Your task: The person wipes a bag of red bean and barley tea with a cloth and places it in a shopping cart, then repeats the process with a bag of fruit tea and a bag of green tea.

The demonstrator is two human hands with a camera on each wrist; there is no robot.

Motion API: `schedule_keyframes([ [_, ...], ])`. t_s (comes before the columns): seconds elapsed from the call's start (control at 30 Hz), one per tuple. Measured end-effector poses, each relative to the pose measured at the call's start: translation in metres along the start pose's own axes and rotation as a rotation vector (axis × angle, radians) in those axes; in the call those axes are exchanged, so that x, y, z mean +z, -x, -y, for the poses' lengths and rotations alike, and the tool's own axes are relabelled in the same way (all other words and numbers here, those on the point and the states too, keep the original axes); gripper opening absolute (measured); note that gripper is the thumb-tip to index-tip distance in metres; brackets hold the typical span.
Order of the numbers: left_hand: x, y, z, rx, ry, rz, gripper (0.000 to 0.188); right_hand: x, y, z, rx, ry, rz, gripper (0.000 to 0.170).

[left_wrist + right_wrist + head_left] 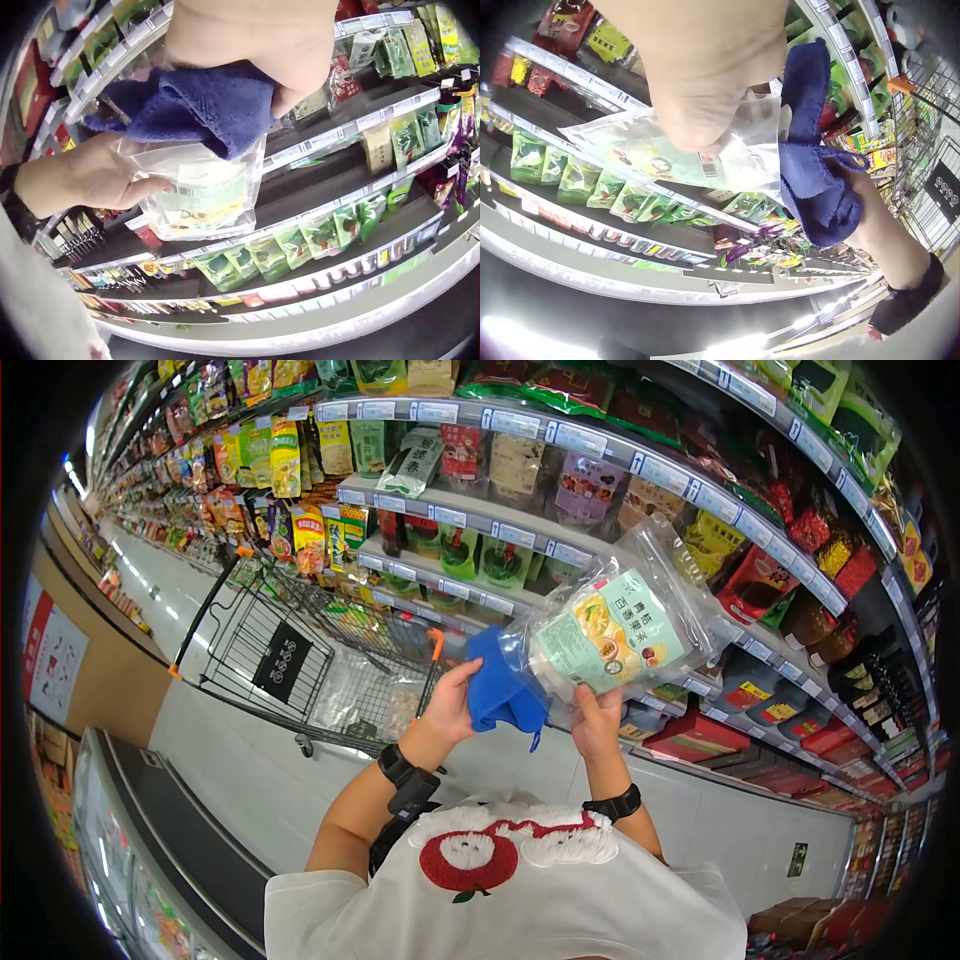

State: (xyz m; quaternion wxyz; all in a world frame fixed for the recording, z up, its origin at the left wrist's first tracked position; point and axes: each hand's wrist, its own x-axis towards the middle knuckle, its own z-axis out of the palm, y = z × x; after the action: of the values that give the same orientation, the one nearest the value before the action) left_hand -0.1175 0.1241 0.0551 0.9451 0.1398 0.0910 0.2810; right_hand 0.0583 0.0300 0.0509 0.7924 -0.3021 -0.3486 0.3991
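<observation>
In the head view my left hand (450, 705) grips a blue cloth (500, 685) against the left end of a clear plastic pouch (605, 635). The pouch has a pale green label with pictures of fruit and a cup. My right hand (598, 725) pinches its lower edge, thumb lying on the front. Seen from the left wrist, the fuzzy cloth (195, 109) hangs bunched under the left hand and overlaps the pouch (206, 199). From the right wrist, the cloth (810, 172) has a thin loop, and the right hand (694, 120) covers part of the pouch.
A black wire shopping cart (300, 660) with orange corners stands to the left, clear plastic-wrapped things inside. Shelves of bagged goods (515, 465) curve close in front, with price-tag rails (640, 465). Behind on the left is a dark-edged display case (180, 830).
</observation>
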Motion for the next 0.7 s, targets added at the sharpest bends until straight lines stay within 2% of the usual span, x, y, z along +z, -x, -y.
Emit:
schedule_keyframes([
  [0.2, -0.002, 0.003, 0.005, -0.073, -0.122, 0.005, 0.041, 0.001, 0.004, -0.007, 0.019, -0.016, -0.024, 0.059],
  [0.43, -0.006, 0.003, 0.024, -0.228, -0.141, 0.029, 0.041, -0.002, 0.003, -0.013, -0.027, 0.11, -0.071, 0.057],
  [0.6, -0.018, -0.002, 0.023, -0.196, -0.259, 0.029, 0.036, 0.0, 0.003, -0.006, 0.009, 0.065, -0.104, 0.062],
  [0.7, -0.012, 0.002, 0.009, -0.191, -0.437, -0.002, 0.035, -0.009, 0.001, -0.001, 0.049, 0.033, -0.103, 0.056],
])
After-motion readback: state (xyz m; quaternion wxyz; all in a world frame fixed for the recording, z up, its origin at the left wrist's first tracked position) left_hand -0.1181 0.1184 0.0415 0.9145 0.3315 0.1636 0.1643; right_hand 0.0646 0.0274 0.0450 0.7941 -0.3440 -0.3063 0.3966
